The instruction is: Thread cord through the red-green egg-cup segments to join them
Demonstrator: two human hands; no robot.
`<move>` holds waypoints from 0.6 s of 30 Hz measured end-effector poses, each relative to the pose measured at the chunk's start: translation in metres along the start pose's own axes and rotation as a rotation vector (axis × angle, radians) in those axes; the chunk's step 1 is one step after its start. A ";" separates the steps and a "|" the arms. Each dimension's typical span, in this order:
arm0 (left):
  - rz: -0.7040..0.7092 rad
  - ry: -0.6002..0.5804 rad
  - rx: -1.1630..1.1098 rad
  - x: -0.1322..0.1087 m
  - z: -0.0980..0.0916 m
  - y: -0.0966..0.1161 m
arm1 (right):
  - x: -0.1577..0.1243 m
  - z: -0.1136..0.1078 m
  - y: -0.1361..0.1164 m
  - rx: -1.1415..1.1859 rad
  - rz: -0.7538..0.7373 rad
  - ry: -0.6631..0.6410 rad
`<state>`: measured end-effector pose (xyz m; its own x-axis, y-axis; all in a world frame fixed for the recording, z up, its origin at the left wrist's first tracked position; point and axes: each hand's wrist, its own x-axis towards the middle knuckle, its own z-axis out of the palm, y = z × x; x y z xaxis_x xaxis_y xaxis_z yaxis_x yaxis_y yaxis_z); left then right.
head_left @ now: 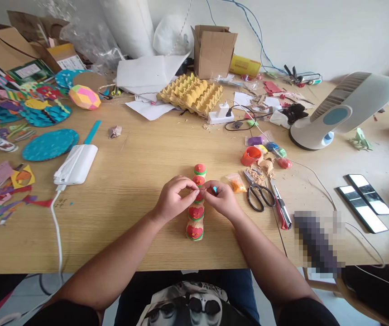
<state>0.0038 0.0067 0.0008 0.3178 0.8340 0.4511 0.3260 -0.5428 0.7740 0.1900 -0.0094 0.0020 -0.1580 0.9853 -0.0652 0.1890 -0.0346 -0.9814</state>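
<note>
A row of several small rounded figures point(195, 213) runs away from me on the table. They have red tops with faces and green bands, over a tan base. My left hand point(176, 198) is over the row's middle, thumb and forefinger pinched together. Fingertip to fingertip with it, my right hand point(223, 200) is also closed in a pinch, and a small bright blue piece point(215, 190) shows among its fingers. Whatever lies between the two pinches is too small to make out. The middle figure is partly hidden by the fingers.
Black-handled scissors point(261, 198), a utility knife point(281, 206), an orange cup point(251, 155) and bagged coloured clay point(271, 146) are on the right. A white power bank point(76, 164) and paper scraps point(2, 194) lie left. A yellow egg tray point(192, 95) and white lamp-like device point(340, 111) stand behind.
</note>
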 end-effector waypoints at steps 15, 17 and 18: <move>-0.292 -0.004 -0.247 -0.003 0.002 -0.004 | 0.007 -0.006 0.005 0.532 0.168 -0.018; -0.325 -0.018 -0.290 -0.003 0.002 -0.006 | 0.008 -0.007 0.006 0.612 0.208 -0.068; -0.335 -0.028 -0.308 -0.003 0.002 -0.007 | 0.008 -0.008 0.006 0.631 0.223 -0.088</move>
<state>0.0021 0.0076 -0.0069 0.2651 0.9534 0.1443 0.1360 -0.1851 0.9733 0.1971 -0.0004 -0.0028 -0.2640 0.9270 -0.2666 -0.3716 -0.3528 -0.8588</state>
